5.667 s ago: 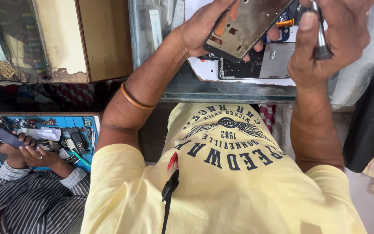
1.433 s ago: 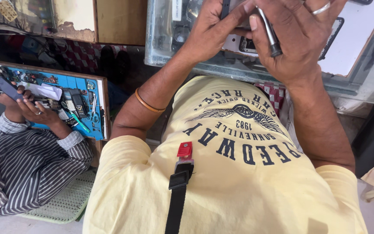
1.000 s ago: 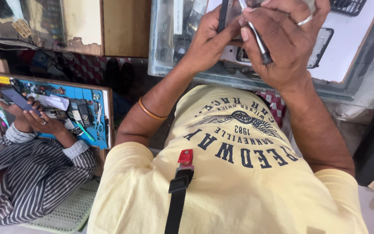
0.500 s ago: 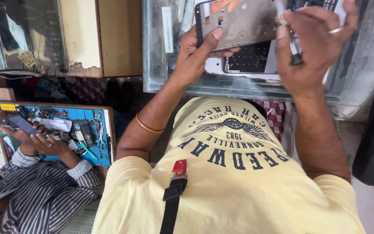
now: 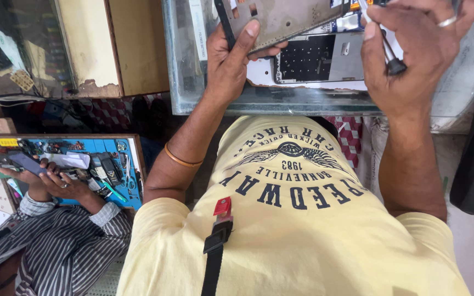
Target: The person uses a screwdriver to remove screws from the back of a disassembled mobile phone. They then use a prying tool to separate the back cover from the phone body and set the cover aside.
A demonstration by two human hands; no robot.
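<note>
Over glass counter (image 5: pixel 303 104), left hand (image 5: pixel 231 60) fingers gripping metal panel (image 5: pixel 286 19), right hand (image 5: pixel 412 49) fingers pinching screwdriver (image 5: pixel 388 52)

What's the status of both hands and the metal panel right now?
Left hand grips grey metal panel. Right hand holds slim metal tool. Nothing between them.

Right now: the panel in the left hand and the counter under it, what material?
Panel: looks like thin sheet metal, dull grey-brown matte face with punched cut-outs; could be coated. The left hand grips its lower edge.
Counter: looks like glass, see-through with a greenish edge and reflections, chipped trim below.
</note>
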